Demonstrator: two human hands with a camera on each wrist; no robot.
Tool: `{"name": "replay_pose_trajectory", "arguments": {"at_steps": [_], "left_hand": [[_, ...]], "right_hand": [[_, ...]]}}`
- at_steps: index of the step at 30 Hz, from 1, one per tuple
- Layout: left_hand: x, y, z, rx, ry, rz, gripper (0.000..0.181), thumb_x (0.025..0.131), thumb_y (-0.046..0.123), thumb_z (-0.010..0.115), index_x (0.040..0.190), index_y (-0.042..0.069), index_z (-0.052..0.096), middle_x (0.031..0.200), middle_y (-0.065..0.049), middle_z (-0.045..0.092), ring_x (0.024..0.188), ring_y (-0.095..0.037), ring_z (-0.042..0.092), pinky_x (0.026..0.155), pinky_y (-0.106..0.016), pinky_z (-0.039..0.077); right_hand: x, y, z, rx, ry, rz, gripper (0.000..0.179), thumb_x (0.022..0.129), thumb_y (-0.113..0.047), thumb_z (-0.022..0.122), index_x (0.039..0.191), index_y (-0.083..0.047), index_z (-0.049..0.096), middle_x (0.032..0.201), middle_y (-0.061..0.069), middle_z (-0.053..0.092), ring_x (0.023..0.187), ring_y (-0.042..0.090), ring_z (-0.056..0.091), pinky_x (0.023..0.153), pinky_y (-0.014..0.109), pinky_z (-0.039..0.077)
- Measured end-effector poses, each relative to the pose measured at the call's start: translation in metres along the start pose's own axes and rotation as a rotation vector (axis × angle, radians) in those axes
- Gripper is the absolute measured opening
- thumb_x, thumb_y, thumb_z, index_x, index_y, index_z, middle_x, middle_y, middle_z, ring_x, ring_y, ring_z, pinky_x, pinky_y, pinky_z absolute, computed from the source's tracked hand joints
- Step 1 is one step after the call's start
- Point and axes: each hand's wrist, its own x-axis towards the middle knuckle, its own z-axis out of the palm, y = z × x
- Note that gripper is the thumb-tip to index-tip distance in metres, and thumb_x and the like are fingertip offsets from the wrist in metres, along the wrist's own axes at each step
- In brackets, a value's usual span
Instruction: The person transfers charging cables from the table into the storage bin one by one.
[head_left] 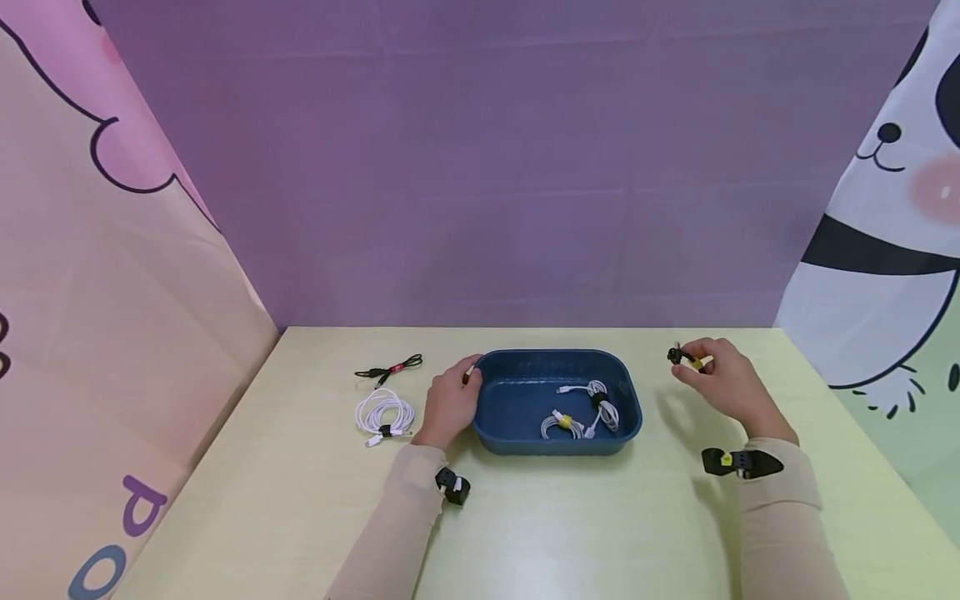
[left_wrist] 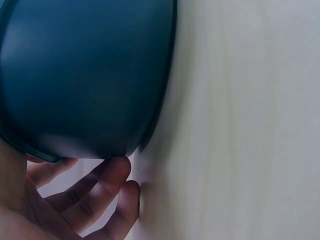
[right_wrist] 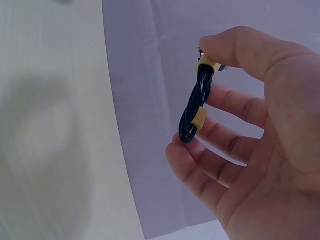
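Note:
A blue plastic basin (head_left: 555, 447) stands on the table; in it lie two white coiled cables, one with a black tie (head_left: 604, 407) and one with a yellow tie (head_left: 564, 423). My left hand (head_left: 453, 400) holds the basin's left end at the rim. In the left wrist view its fingers (left_wrist: 100, 195) rest against the outer wall; the thumb is hidden. Right of the basin, above the table, my right hand (head_left: 722, 379) pinches a folded black cable (right_wrist: 196, 100) with yellow ties between thumb and fingers.
Left of the basin lie a black cable (head_left: 396, 367) with a red tie and a white coiled cable (head_left: 384, 413) with a black tie. Purple cloth (head_left: 525, 167) hangs behind the table's far edge, and printed cloths flank both sides.

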Motion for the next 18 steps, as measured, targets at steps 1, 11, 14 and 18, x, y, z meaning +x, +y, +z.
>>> {"name": "replay_pose_trajectory", "arguments": {"at_steps": [1, 11, 14, 18], "left_hand": [[0.000, 0.000, 0.000, -0.002, 0.001, 0.001, 0.038, 0.107, 0.030, 0.049, 0.143, 0.023, 0.061, 0.095, -0.007, 0.070, 0.082, -0.025, 0.062, 0.072, -0.038, 0.048], [0.000, -0.002, 0.002, 0.000, 0.002, 0.006, 0.038, 0.107, 0.031, 0.049, 0.143, 0.023, 0.061, 0.093, -0.006, 0.070, 0.081, -0.025, 0.062, 0.071, -0.036, 0.047], [0.001, -0.003, 0.002, -0.003, 0.005, 0.007, 0.038, 0.107, 0.031, 0.049, 0.143, 0.024, 0.061, 0.091, -0.006, 0.069, 0.079, -0.025, 0.061, 0.069, -0.035, 0.046], [0.002, -0.003, 0.002, -0.006, 0.003, 0.006, 0.037, 0.108, 0.031, 0.049, 0.142, 0.025, 0.061, 0.090, -0.006, 0.068, 0.078, -0.024, 0.060, 0.067, -0.034, 0.045]], "right_hand": [[0.000, -0.001, 0.000, -0.002, 0.004, -0.005, 0.041, 0.098, -0.028, 0.070, 0.126, 0.001, 0.063, 0.115, 0.019, 0.054, 0.087, 0.024, 0.049, 0.067, 0.030, 0.040], [-0.001, -0.008, -0.005, -0.015, 0.006, -0.012, 0.046, 0.098, -0.031, 0.069, 0.128, 0.002, 0.061, 0.116, 0.020, 0.054, 0.091, 0.026, 0.048, 0.069, 0.033, 0.040], [-0.001, -0.011, -0.006, -0.009, 0.003, -0.011, 0.046, 0.098, -0.032, 0.069, 0.129, 0.002, 0.061, 0.118, 0.020, 0.054, 0.093, 0.028, 0.049, 0.070, 0.034, 0.042], [-0.001, -0.015, -0.006, -0.002, 0.002, -0.014, 0.046, 0.098, -0.031, 0.069, 0.129, 0.002, 0.061, 0.118, 0.020, 0.054, 0.094, 0.029, 0.050, 0.071, 0.034, 0.042]]}}
